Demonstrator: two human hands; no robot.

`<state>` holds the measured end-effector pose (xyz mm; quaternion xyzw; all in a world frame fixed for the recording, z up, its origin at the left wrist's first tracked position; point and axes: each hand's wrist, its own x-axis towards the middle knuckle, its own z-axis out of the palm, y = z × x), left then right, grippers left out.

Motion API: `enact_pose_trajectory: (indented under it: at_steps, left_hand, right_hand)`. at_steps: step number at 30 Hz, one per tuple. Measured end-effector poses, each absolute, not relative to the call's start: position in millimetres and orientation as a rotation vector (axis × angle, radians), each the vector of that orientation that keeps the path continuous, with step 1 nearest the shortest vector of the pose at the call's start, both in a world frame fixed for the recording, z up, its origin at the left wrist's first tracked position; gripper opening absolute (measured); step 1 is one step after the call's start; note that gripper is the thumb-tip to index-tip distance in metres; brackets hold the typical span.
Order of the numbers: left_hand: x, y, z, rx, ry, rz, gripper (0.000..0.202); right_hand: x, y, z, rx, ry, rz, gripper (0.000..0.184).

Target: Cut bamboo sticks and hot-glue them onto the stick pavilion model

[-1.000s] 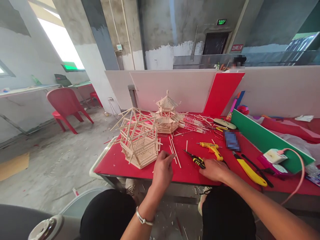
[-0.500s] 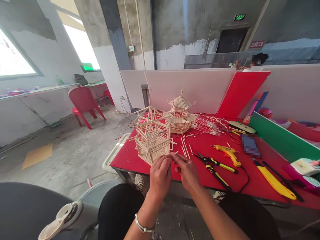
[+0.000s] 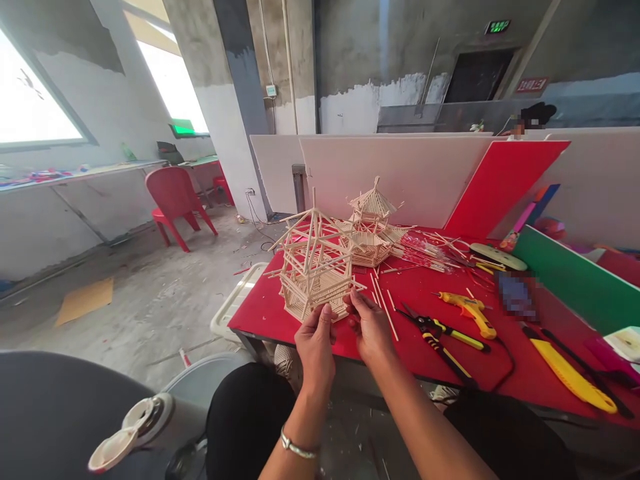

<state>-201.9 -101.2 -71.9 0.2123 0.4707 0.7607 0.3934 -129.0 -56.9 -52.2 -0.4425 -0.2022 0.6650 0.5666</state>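
An open-framed pavilion model of thin wooden sticks (image 3: 314, 270) stands near the front left corner of the red table (image 3: 260, 313). My left hand (image 3: 315, 341) is curled with its fingertips at the model's front base. My right hand (image 3: 371, 327) is pinched at the base's right corner, close beside the left. What the fingers pinch is too small to see. A smaller finished stick pavilion (image 3: 373, 227) stands just behind. Loose sticks (image 3: 384, 303) lie to the right of my right hand.
Yellow-handled cutters (image 3: 437, 333), a yellow glue gun (image 3: 470, 310) with its black cord and a yellow utility knife (image 3: 570, 379) lie to the right. A green board (image 3: 575, 280), a red board (image 3: 500, 187) and white panels (image 3: 400, 173) stand behind. A red chair (image 3: 175, 197) is on the floor at left.
My right hand left the cutters and came over beside the left. Both hands then moved forward from the table's edge to the model's base.
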Motion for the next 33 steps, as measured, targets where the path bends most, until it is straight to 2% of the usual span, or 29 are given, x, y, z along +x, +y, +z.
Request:
enact_pose_trajectory:
  at_steps: [13,33]
  left_hand:
    - [-203.1,-93.8,-70.3,0.564,1.270,2.013,0.033]
    - [-202.8,-93.0,-71.8,0.519,1.215,2.060,0.028]
  right_hand:
    - [-132.8,-51.5,-59.1,-1.005,-0.533,1.568,0.040]
    - [-131.8,-49.3,-59.6,-1.007,-0.527,1.606,0.045]
